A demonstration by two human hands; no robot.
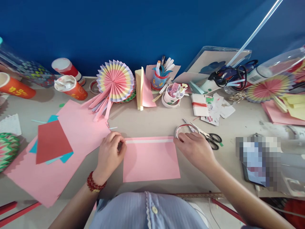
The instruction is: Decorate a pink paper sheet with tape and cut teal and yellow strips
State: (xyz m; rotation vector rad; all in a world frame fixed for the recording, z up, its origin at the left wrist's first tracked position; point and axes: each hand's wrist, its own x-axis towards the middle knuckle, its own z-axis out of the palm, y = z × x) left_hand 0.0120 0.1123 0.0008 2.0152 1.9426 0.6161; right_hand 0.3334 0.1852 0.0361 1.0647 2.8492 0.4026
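Two hands at the far corners of a pink sheet (151, 160) lying flat on the surface (154, 121). Left hand (111, 152) curled, fingertips pinching the left end of the white tape strip (149, 141) along the sheet's far edge. Right hand (194, 148) loosely open, fingertips pressing the strip's right end and gripping nothing. Just beyond it are a tape roll (187, 128) and scissors (211, 137), and farther back a paper fan (115, 81).

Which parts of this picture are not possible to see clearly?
Head view:
- Grip of the left hand on the pink sheet: hidden by its curled fingers.
- Near side of the tape roll: covered by the right hand.
- The blurred object right of the scissors: pixelated, unidentifiable.
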